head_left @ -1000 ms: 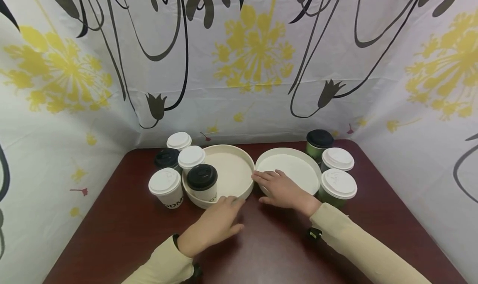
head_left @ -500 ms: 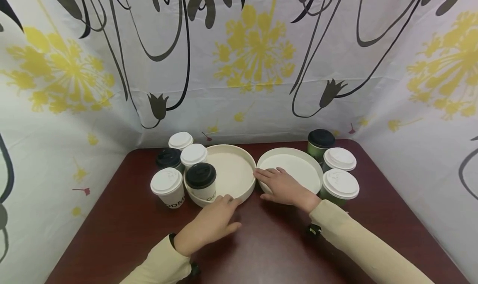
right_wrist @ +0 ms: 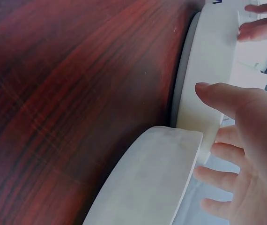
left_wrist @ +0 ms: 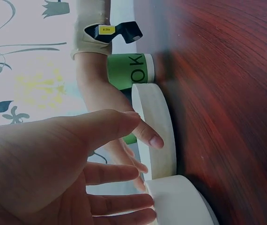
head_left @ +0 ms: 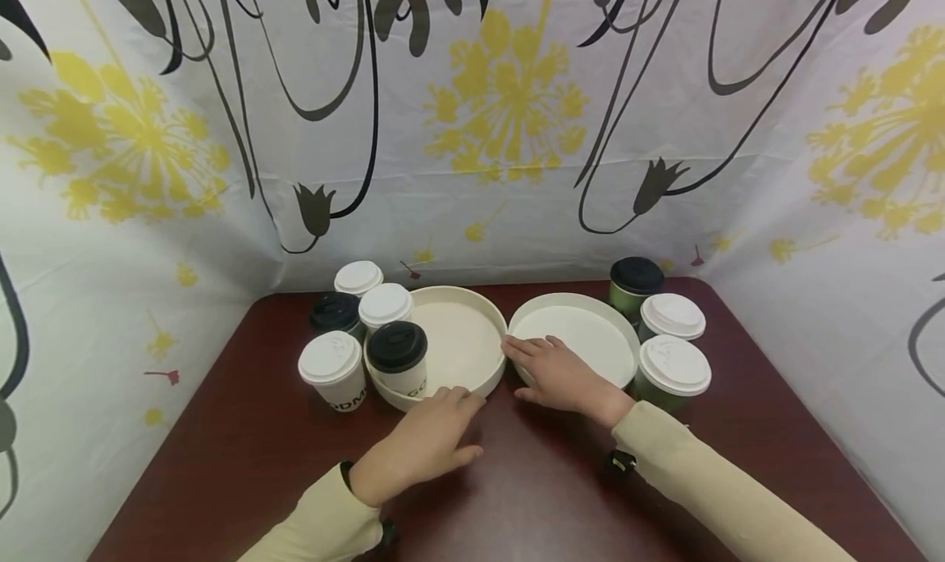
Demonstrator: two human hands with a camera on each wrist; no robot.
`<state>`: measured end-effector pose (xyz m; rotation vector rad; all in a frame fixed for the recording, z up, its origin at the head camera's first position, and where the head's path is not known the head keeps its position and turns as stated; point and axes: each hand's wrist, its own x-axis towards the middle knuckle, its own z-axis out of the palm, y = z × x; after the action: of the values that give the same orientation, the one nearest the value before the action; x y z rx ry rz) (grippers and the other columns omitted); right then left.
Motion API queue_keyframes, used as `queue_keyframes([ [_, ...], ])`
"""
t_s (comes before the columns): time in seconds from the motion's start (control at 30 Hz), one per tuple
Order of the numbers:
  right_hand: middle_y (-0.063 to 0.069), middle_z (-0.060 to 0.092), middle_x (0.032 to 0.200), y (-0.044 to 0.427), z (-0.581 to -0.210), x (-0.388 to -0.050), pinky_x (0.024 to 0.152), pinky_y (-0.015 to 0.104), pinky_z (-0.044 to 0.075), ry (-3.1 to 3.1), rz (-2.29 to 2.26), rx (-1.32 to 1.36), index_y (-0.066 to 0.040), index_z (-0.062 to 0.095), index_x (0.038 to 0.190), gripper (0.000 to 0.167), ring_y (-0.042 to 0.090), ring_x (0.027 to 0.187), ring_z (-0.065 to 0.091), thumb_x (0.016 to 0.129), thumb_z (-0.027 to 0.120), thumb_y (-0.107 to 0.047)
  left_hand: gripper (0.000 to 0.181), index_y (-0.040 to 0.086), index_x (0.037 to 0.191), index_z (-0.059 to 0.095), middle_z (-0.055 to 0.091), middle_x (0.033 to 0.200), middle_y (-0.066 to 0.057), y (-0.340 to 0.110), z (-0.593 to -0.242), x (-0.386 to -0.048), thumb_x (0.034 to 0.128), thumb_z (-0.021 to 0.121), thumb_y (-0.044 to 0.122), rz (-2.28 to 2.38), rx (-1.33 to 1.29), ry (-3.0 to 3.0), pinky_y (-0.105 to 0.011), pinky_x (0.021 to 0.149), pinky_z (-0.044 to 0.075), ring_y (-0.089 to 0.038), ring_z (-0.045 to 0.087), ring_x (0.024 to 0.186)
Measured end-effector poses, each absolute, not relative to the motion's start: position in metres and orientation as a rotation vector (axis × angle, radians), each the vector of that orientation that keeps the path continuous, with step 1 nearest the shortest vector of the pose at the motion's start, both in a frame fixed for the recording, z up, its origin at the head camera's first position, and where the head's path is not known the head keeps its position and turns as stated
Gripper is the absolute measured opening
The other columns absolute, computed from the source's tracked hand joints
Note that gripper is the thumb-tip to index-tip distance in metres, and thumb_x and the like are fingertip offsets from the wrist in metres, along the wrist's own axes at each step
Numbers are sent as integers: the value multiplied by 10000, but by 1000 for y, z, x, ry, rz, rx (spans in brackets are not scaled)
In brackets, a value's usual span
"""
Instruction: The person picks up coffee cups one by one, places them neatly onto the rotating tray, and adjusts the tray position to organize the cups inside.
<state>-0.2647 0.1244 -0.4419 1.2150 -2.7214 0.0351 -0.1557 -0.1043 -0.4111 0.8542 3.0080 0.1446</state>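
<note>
My left hand point(head_left: 421, 443) touches the front rim of a round cream tray point(head_left: 468, 340) with its fingertips, the fingers loosely extended and the thumb held apart. A second, paler round tray point(head_left: 572, 332) stands right beside it. Over the near left rim of that one lies my right hand point(head_left: 561, 377), its fingers spread and reaching to where the two trays meet. Neither palm holds anything. A white paper cup with a black lid point(head_left: 399, 357) is inside the cream tray, and a white-lidded cup point(head_left: 385, 303) is behind it, its base hidden.
Left of the cream tray stand a white-lidded cup point(head_left: 332, 369), a black-lidded cup point(head_left: 335, 312) and another white-lidded cup point(head_left: 358, 277). To the right are a black-lidded green cup point(head_left: 635, 287) and two white-lidded cups point(head_left: 672, 369). Patterned cloth point(head_left: 509, 234) surrounds the dark red table point(head_left: 546, 496).
</note>
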Motion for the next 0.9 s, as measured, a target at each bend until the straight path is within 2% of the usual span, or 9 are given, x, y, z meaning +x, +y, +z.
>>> queue_keyframes([
  [0.57,66,503,1509,124,-443,-262,1040,552,450,-2689,-9,1177,-116,487,1456,743,308,1266,574,835,746,-431,597,73,1365,553,620,1308,-131,-98,-403,-160,887,709,394,207,806,2945,-392,933,555,-263,608,1178],
  [0.9,68,485,1524,125,-444,-271,1054,573,422,-2720,-5,1165,-101,480,1461,729,333,1294,551,852,730,-415,601,79,1363,560,645,1217,-120,-108,-403,-156,885,706,413,220,778,2951,-387,887,560,-249,628,1098],
])
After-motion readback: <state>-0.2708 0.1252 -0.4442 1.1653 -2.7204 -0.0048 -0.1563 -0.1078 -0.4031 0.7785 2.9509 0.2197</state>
